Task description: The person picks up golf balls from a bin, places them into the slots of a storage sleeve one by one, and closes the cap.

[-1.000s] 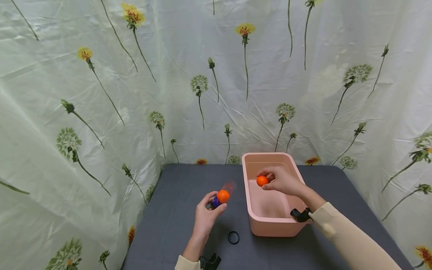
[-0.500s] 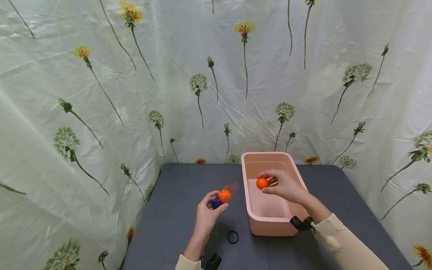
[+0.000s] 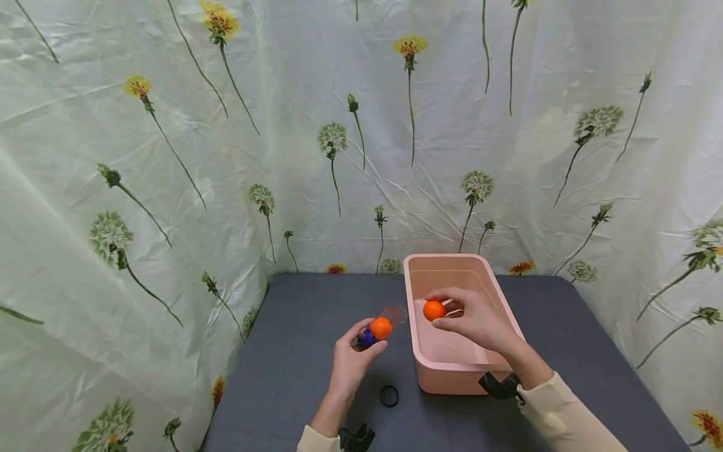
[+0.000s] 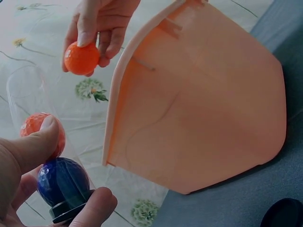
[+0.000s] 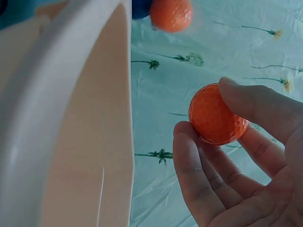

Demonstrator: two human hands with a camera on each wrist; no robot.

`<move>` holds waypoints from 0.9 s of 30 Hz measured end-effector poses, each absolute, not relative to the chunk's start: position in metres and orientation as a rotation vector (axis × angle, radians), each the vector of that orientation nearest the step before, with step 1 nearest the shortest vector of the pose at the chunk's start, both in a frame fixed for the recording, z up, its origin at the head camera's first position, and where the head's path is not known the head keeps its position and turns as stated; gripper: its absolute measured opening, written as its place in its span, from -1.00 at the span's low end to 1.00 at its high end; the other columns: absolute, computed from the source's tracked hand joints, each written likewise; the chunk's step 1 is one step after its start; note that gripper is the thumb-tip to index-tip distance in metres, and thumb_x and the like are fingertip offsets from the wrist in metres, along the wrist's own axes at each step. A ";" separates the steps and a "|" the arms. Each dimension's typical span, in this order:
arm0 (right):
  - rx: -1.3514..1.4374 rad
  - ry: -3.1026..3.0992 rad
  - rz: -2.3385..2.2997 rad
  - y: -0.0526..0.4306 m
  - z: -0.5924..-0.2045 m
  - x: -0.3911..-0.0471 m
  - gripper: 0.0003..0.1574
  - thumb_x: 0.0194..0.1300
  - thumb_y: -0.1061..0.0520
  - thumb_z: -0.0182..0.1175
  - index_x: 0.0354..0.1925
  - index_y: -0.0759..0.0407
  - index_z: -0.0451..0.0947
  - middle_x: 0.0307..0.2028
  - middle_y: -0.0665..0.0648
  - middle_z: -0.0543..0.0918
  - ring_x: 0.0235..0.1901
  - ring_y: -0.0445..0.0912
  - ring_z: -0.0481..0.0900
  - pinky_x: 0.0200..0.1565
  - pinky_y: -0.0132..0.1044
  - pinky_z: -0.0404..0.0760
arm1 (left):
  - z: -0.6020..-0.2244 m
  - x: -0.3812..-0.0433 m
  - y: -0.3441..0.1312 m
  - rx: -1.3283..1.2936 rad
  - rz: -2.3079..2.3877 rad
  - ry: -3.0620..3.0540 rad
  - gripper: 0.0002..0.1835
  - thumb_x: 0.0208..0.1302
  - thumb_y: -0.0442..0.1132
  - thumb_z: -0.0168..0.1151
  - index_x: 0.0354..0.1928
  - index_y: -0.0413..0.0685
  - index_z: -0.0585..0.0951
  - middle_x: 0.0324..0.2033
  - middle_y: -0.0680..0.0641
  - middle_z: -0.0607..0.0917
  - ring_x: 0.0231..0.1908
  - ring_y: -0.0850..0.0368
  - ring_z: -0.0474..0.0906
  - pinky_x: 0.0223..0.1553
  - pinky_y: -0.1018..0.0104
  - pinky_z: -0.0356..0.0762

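My left hand [image 3: 349,365] grips a clear tube [image 4: 23,90], tilted with its far end toward the pink bin. Inside it a blue golf ball [image 4: 63,182] sits at the bottom, against a black end piece [image 4: 68,211], with an orange golf ball [image 3: 381,328] beyond it. The thumb lies across the tube over that orange ball in the left wrist view. Between thumb and fingertips, my right hand [image 3: 477,319] pinches another orange golf ball [image 5: 218,116]. This hand is over the pink bin [image 3: 422,366], and its ball is apart from the tube.
A round black cap [image 3: 389,396] lies on the dark grey table [image 3: 305,314], left of the bin's near corner. Behind the table hangs a white curtain [image 3: 305,125] printed with dandelions.
My right hand has moved slightly left and nearer with its orange golf ball. The left hand has shifted a little to the right with the tube, narrowing the gap between them.
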State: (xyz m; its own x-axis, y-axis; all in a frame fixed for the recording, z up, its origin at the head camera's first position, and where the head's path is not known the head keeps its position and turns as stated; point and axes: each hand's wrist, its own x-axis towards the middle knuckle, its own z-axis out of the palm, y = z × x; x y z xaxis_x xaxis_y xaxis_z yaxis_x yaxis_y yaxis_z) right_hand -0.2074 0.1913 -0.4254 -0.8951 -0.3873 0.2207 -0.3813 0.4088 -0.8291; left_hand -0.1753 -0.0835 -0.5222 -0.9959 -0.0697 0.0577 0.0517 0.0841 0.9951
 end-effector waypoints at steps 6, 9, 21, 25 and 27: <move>-0.719 2.590 -1.578 0.183 -0.422 -0.197 -0.47 0.16 0.18 0.51 0.10 -0.06 0.63 -0.05 0.04 0.69 -0.11 0.04 0.68 -0.10 -0.12 0.69 | -0.522 -0.171 -0.083 0.023 -2.024 -2.267 -0.48 0.02 -0.06 0.62 0.08 0.15 0.69 -0.07 -0.10 0.59 -0.28 -0.02 0.52 -0.21 0.16 0.56; -0.736 2.587 -1.585 0.181 -0.429 -0.198 -0.45 0.15 0.10 0.52 0.12 -0.10 0.63 -0.04 -0.03 0.68 -0.11 -0.03 0.68 -0.12 -0.18 0.69 | -0.521 -0.169 -0.082 0.025 -1.985 -2.301 -0.49 0.02 -0.07 0.62 0.06 0.16 0.68 -0.03 -0.09 0.60 -0.20 -0.03 0.52 -0.17 0.14 0.58; -0.745 2.597 -1.561 0.171 -0.427 -0.190 -0.44 0.17 0.07 0.51 0.15 0.00 0.62 -0.07 0.01 0.71 -0.13 -0.04 0.68 -0.10 -0.26 0.68 | -0.518 -0.162 -0.078 0.003 -1.798 -2.409 -0.49 -0.02 -0.08 0.64 0.03 0.16 0.68 0.00 -0.04 0.66 -0.03 -0.05 0.58 -0.07 0.07 0.66; -0.757 2.603 -1.535 0.168 -0.425 -0.189 -0.44 0.18 0.06 0.50 0.15 -0.01 0.62 -0.07 -0.01 0.71 -0.15 -0.05 0.68 -0.13 -0.25 0.68 | -0.517 -0.158 -0.078 0.006 -1.804 -2.405 -0.50 -0.01 -0.12 0.64 0.02 0.14 0.67 -0.02 -0.02 0.68 -0.04 -0.05 0.60 -0.06 0.07 0.67; -0.773 2.601 -1.515 0.167 -0.425 -0.188 -0.45 0.19 0.05 0.50 0.15 -0.04 0.63 -0.07 -0.03 0.70 -0.15 -0.05 0.67 -0.13 -0.25 0.68 | -0.517 -0.156 -0.078 0.008 -1.795 -2.409 -0.51 -0.01 -0.12 0.64 0.01 0.15 0.67 -0.04 -0.01 0.68 -0.06 -0.02 0.60 -0.06 0.07 0.66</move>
